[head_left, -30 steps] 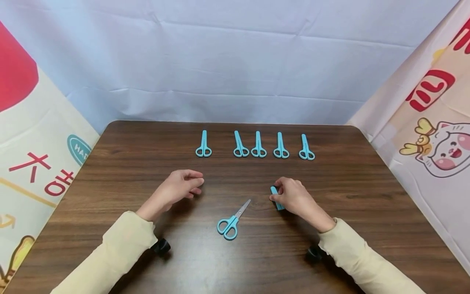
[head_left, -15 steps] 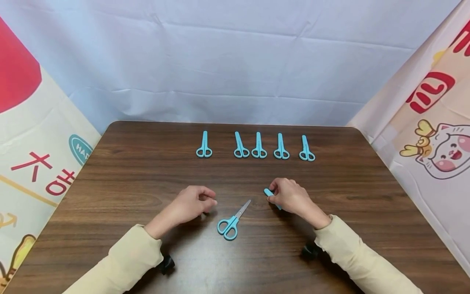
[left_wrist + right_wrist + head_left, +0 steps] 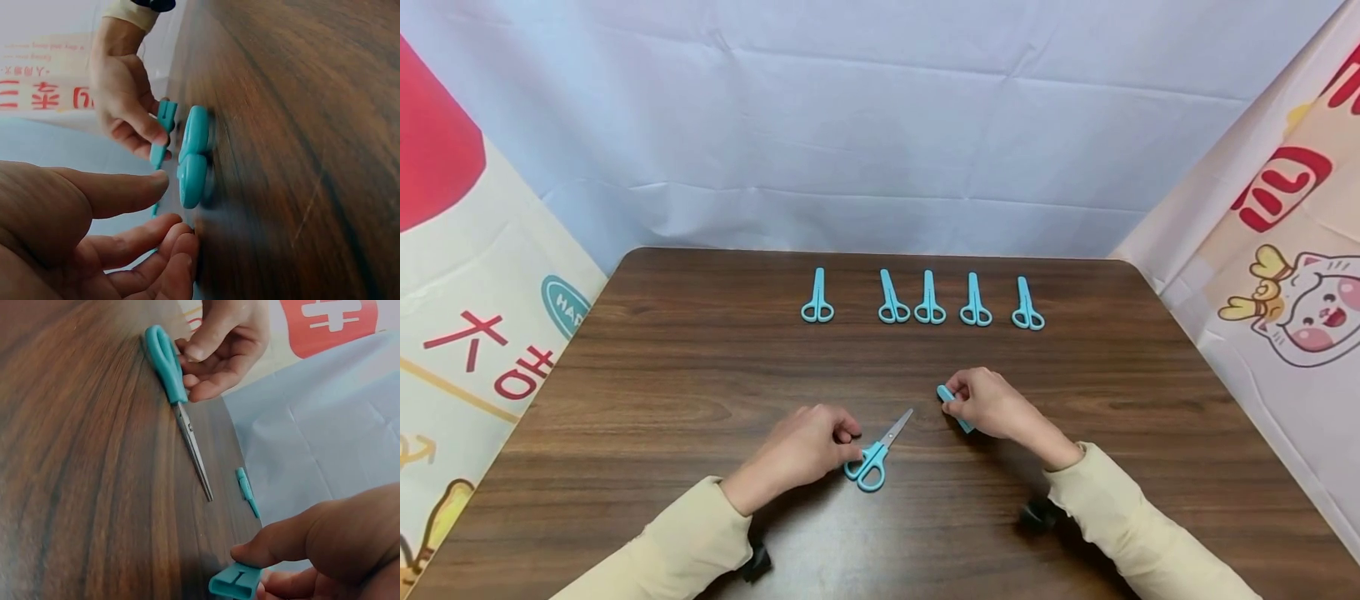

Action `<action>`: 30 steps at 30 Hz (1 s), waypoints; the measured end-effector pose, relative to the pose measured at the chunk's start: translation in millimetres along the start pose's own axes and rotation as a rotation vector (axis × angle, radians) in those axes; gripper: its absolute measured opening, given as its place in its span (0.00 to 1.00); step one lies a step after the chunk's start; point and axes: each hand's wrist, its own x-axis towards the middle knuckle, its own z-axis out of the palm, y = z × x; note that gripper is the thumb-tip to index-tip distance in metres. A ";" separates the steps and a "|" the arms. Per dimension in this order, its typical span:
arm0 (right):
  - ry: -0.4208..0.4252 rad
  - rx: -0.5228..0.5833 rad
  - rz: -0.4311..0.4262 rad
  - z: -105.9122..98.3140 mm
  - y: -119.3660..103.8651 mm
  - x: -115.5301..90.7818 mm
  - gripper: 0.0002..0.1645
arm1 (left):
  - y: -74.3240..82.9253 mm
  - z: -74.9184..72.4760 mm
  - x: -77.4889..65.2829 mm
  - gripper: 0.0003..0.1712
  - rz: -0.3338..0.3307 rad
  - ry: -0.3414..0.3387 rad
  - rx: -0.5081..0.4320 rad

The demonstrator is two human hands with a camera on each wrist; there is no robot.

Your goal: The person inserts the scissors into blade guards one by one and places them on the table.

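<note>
A pair of scissors with turquoise handles (image 3: 877,451) and a bare metal blade (image 3: 195,453) lies on the table, the blade tip toward the far right. My left hand (image 3: 808,442) is at the handles' left side, thumb and fingertips apart beside the loops (image 3: 192,181) with nothing between them. To the right, my right hand (image 3: 992,406) pinches a turquoise scissors blade cover (image 3: 947,394) between thumb and fingers. The slotted, hollow end of this cover (image 3: 232,582) shows in the right wrist view. Cover and blade tip are apart.
Several turquoise scissors with covered blades lie in a row toward the table's far edge, from the leftmost scissors (image 3: 817,293) to the rightmost scissors (image 3: 1025,304). A pale cloth (image 3: 880,150) hangs behind the brown table (image 3: 685,350). Printed cloths hang at both sides.
My left hand has come toward me and to the right, up to the scissors' handles. My right hand has turned the blade cover and shifted it slightly left. The scissors have stayed put.
</note>
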 end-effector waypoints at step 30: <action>0.036 0.116 -0.059 -13.4 5.5 -8.7 0.04 | -0.8 0.4 9.2 0.08 0.010 0.032 -0.054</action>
